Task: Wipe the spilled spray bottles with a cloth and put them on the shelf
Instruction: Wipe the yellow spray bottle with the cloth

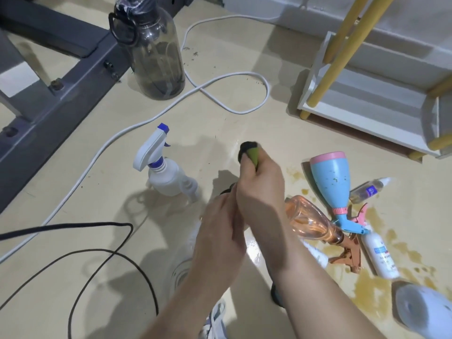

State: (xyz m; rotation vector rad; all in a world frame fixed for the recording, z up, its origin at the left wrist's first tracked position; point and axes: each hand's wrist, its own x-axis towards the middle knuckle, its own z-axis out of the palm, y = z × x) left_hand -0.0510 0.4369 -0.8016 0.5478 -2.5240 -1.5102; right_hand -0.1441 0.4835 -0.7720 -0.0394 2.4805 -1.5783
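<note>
My right hand (259, 189) grips a green object with a black end (249, 150), held up above the floor. My left hand (220, 231) is just below it, fingers curled round a dark part (226, 190) of what looks like the same object; most of it is hidden. A white spray bottle with a blue nozzle (163, 172) stands upright to the left. A blue bottle with a pink base (330, 182), an orange clear spray bottle (310, 221) and a white bottle (379, 255) lie in a brown spill (367, 285) on the right. I see no cloth.
The white shelf with yellow legs (367, 106) stands at the upper right. A large dark water bottle (156, 52) stands by a grey metal frame (61, 94). A white cable (220, 94) and a black cable (97, 253) loop over the floor. Another white bottle (423, 311) lies at the lower right.
</note>
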